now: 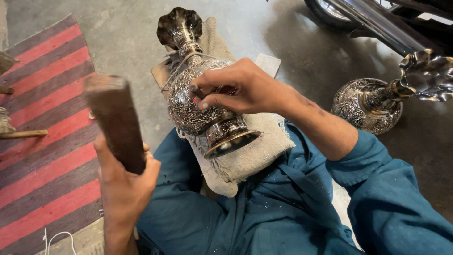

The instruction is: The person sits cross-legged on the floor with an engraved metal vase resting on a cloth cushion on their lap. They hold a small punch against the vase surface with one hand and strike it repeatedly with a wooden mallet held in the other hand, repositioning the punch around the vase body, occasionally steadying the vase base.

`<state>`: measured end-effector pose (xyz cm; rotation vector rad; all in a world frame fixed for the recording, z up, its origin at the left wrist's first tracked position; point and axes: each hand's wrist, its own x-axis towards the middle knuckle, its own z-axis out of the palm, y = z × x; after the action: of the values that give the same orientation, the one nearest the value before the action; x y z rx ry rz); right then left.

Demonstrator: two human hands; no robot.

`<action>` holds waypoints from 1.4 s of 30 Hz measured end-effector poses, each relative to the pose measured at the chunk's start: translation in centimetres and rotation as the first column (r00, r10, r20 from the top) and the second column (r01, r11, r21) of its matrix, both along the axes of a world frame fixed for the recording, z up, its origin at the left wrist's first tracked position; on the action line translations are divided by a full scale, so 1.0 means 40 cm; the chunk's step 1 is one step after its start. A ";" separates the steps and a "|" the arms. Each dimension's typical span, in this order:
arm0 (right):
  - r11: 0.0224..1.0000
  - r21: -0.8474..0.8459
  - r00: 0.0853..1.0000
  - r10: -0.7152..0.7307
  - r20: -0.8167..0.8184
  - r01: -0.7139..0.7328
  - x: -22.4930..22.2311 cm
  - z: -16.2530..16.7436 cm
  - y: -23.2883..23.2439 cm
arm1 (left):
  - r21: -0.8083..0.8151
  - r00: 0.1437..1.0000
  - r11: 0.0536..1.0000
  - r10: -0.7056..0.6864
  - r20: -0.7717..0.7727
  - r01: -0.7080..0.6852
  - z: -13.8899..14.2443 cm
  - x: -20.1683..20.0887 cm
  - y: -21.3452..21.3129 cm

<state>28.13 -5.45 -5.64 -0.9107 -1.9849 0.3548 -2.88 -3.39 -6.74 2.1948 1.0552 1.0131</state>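
Note:
An engraved silver-and-black metal vase [188, 111] with a fluted mouth lies tilted on a beige cloth [255, 153] across my lap. My right hand [245, 87] pinches a thin metal chisel [197, 92], its tip set against the vase's round belly. At the lower left, my left hand [123, 182] grips a brown wooden mallet [115, 120], held raised and apart from the vase. Blue sleeves and trousers fill the lower frame.
A second engraved vase [370, 101] lies on the concrete floor at right, near a chrome pipe and wheel [377, 19] of a vehicle. A red and dark striped rug [42, 141] covers the floor at left, with wooden tool handles [23, 134] on its edge.

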 end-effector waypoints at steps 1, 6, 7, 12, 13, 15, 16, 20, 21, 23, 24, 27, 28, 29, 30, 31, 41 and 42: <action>1.000 -0.008 1.000 0.010 0.001 -0.010 -0.001 0.000 0.000 | 0.024 0.998 0.999 0.031 -0.047 -0.029 0.002 -0.001 0.002; 0.999 -0.031 1.000 0.013 0.006 -0.013 0.004 -0.005 -0.005 | 0.049 0.995 0.996 0.075 -0.072 -0.072 0.034 0.003 0.005; 1.000 -0.023 1.000 0.014 0.010 -0.014 0.005 -0.006 -0.005 | 0.047 0.996 0.996 0.072 -0.046 -0.070 0.044 0.008 0.003; 0.999 -0.001 0.999 0.033 0.009 -0.033 0.007 -0.014 0.001 | 0.342 0.960 0.940 0.075 -0.271 0.023 0.103 0.029 0.002; 0.999 -0.003 0.999 0.045 0.014 -0.045 0.007 -0.015 0.004 | 0.352 0.903 0.936 0.136 -0.408 0.018 0.116 0.030 0.008; 0.998 -0.004 0.997 0.070 0.024 -0.070 0.007 -0.016 0.010 | 0.342 0.891 0.939 0.128 -0.435 0.032 0.133 0.036 0.008; 0.998 -0.002 0.998 0.061 0.009 -0.061 0.009 -0.016 0.009 | 0.324 0.944 0.945 0.060 -0.325 0.051 0.138 0.039 0.006; 0.999 -0.046 0.999 0.029 0.016 -0.028 0.012 -0.013 0.004 | 0.488 0.772 0.873 0.314 -0.553 -0.006 0.146 0.040 0.008; 0.997 -0.069 0.999 0.025 0.036 -0.023 0.011 -0.012 0.004 | 0.489 0.780 0.872 0.310 -0.544 -0.007 0.145 0.040 0.008; 1.000 -0.025 1.000 0.018 0.014 -0.018 0.012 -0.008 0.001 | 0.493 0.796 0.870 0.301 -0.526 -0.003 0.138 0.036 0.011; 1.000 -0.004 1.000 0.016 0.002 -0.016 0.012 -0.006 -0.001 | 0.494 0.803 0.869 0.295 -0.518 -0.001 0.134 0.033 0.013; 0.996 -0.089 0.998 0.018 0.053 -0.013 0.010 -0.001 0.005 | 0.506 0.863 0.863 0.263 -0.431 -0.011 0.123 0.024 0.019; 0.997 -0.071 0.999 0.032 0.033 -0.029 0.009 0.000 0.006 | 0.511 0.903 0.859 0.238 -0.359 -0.023 0.122 0.021 0.022; 0.998 -0.051 0.999 0.042 0.012 -0.041 0.009 0.001 0.005 | 0.503 0.924 0.864 0.202 -0.326 -0.012 0.122 0.020 0.023; 0.998 -0.033 0.999 0.053 -0.009 -0.054 0.009 0.001 0.005 | 0.495 0.942 0.869 0.165 -0.293 0.002 0.124 0.020 0.025; 0.998 -0.047 0.999 0.051 0.006 -0.051 0.010 0.001 0.006 | 0.474 0.946 0.880 0.125 -0.299 0.034 0.126 0.021 0.024; 0.993 -0.110 0.997 0.044 0.059 -0.037 0.019 -0.007 0.019 | 0.544 0.791 0.839 0.339 -0.509 -0.009 0.128 0.040 0.023; 0.990 -0.140 0.996 0.033 0.088 -0.021 0.018 -0.008 0.024 | 0.464 0.896 0.884 0.241 -0.373 -0.045 0.124 0.035 0.023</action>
<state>28.85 -4.49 -5.94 -1.0034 -2.0770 0.4802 -1.48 -2.47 -1.80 2.8429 1.2940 0.9341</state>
